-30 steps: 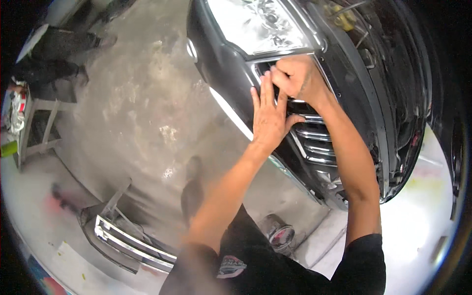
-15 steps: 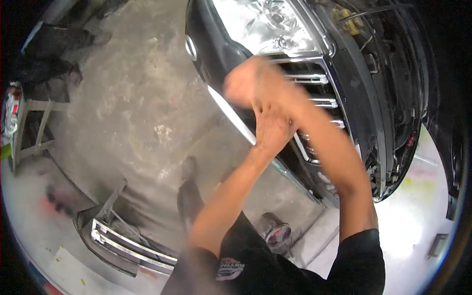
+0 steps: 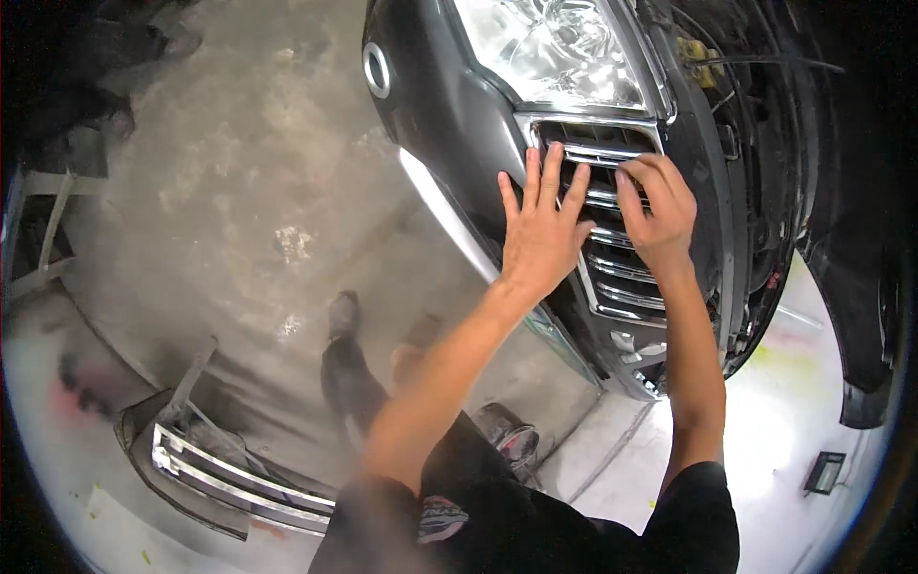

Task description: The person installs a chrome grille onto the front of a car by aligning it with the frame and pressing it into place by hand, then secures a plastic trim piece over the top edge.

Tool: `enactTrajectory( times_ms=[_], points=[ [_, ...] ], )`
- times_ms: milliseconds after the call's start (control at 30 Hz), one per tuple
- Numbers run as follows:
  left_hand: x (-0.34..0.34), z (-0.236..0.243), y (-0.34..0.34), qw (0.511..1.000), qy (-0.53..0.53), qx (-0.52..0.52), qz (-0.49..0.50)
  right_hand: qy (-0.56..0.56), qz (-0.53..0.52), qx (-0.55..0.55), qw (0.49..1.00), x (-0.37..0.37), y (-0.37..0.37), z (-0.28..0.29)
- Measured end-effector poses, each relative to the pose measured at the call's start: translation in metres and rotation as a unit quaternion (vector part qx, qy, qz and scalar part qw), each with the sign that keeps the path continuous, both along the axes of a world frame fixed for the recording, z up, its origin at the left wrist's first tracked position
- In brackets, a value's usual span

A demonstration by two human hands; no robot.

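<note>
A chrome grille point(image 3: 626, 272) with several horizontal slats sits in the dark front end of a car. My left hand point(image 3: 543, 234) lies open, fingers spread, over the grille's left border and the dark bumper point(image 3: 430, 105) beside it. On the right, my right hand point(image 3: 664, 212) has bent fingers with thumb and fingertips close together, pinching at an upper slat. Its palm covers the grille's right edge, and the exact contact of the fingertips is partly hidden. Just above both hands is a large clear headlight point(image 3: 559, 53).
The open engine bay point(image 3: 755, 182) lies right of the grille. A loose chrome-barred part point(image 3: 239, 488) rests at lower left. Near my legs stands a bucket point(image 3: 507, 430). A dark frame stand point(image 3: 57, 225) is at far left, and a small rectangular lamp point(image 3: 824, 473) at lower right.
My hands were blurred and crossed over each other in front of the bumper. They have separated: the left is spread on the grille's border, the right has moved right onto the slats.
</note>
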State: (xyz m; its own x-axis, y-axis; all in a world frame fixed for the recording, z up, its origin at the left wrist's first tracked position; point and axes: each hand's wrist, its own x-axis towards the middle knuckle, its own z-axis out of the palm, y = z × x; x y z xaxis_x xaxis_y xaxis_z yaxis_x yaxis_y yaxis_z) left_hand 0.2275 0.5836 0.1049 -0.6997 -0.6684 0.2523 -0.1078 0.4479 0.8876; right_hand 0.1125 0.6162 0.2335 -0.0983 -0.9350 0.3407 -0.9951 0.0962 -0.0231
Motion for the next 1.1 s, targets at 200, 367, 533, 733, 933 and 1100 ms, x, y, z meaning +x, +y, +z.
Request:
enactTrajectory(
  times_ms=[200,367,533,733,933,1100],
  points=[
    [0.002,-0.007,-0.025,0.997,0.019,-0.043,0.056,0.106,-0.058,0.089,0.989,0.008,0.029,-0.003],
    [-0.009,-0.003,-0.039,0.995,0.03,-0.071,0.07,0.148,-0.038,0.106,0.983,0.009,0.011,-0.009],
    [-0.006,-0.001,-0.035,0.996,0.019,-0.072,0.055,0.164,-0.025,0.143,0.976,-0.002,0.005,-0.01],
    [-0.008,-0.009,-0.03,0.994,-0.007,-0.095,0.051,0.16,-0.036,0.14,0.976,0.003,0.003,-0.01],
    [-0.006,-0.001,-0.031,0.994,-0.048,-0.098,0.031,0.089,-0.095,0.146,0.981,0.034,0.019,-0.006],
    [-0.001,0.011,-0.03,0.993,-0.067,-0.101,0.008,0.074,-0.09,0.102,0.988,0.045,0.057,0.0]
  ],
)
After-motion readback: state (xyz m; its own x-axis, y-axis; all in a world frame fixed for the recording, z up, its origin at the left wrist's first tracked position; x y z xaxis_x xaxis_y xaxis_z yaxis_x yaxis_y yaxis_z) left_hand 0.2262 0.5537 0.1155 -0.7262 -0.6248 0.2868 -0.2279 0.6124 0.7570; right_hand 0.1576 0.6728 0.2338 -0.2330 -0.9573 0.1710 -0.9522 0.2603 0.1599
